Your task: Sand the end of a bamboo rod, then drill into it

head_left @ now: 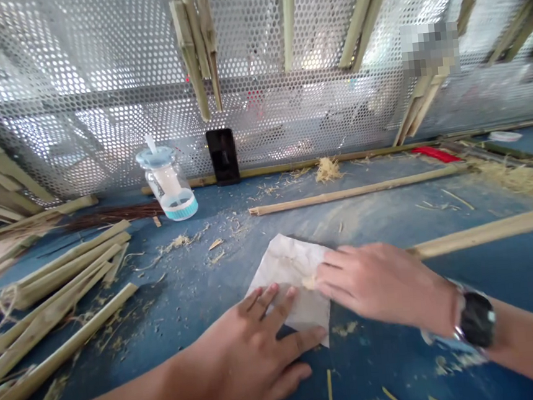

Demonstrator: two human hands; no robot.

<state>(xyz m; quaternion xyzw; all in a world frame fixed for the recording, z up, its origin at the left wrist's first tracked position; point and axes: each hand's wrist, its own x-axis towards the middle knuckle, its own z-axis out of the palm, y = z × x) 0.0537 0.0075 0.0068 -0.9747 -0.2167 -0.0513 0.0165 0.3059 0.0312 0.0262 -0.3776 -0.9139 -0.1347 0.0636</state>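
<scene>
Head view: in the lower middle of the frame we see a white, thin, creased sheet of paper (283,251) lying on the blue-covered table (199,287), and both bare hands are on it. Our left hand (255,344) is spread wide over the sheet's lower part, thumb off its edge; we judge that this keeps the paper from sliding. Our right hand (371,278) lies at the sheet's right side with its fingers close together, tips at a small pale tuft of fibrous shavings (308,282); whether they pinch it or only rest there, we cannot tell.

Around the sheet, loose crumbs and slivers litter the surface, and could stray onto the paper. A long, pale, split bamboo strip (488,230) runs from the right edge to just behind our right hand, probably limiting room there. Another pale strip (354,191) lies crosswise beyond the sheet.

At upper centre, a black rectangular smartphone (223,157) leans on the silver perforated metal panel (111,83), presumably for support. Left of it stands a clear jar with a pale-blue lid and straw (169,183). String-tied bamboo pieces (79,269) fill the lower left, near our left forearm.
</scene>
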